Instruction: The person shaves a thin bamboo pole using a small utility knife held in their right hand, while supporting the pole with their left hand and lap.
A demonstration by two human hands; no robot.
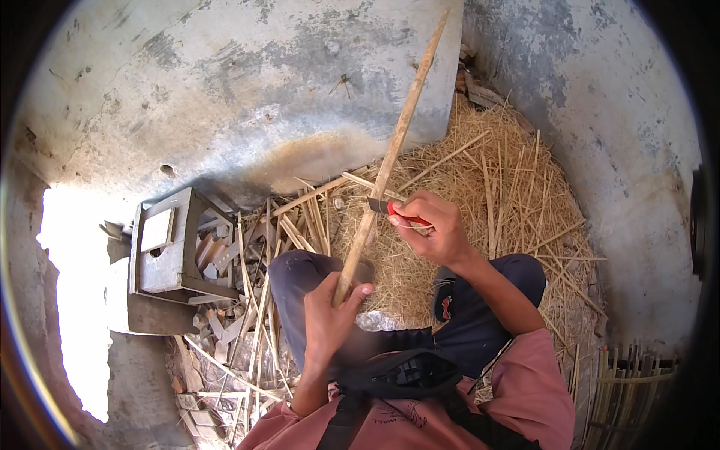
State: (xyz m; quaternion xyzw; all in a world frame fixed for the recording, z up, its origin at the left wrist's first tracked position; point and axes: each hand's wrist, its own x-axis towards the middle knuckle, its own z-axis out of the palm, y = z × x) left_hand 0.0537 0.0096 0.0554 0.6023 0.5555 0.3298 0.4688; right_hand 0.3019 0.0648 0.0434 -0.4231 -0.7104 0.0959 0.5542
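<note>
A long, pale strip of split bamboo or wood (pixel 401 131) slants from my lap up toward the far wall, its far end tapering. My left hand (pixel 330 311) is closed round its near end, close to my left knee. In my right hand (pixel 433 225) is a knife (pixel 380 206) with a dark blade and a red handle. The blade lies against the strip about midway along it. My right fingers wrap the handle and cover part of it.
Shavings (pixel 465 180) and loose strips cover the floor ahead and to the right. On the left stands a wooden box frame (pixel 169 240) beside scrap wood and rubble. Weathered walls (pixel 247 82) close in around me. A slatted bundle (pixel 626 397) leans at the lower right.
</note>
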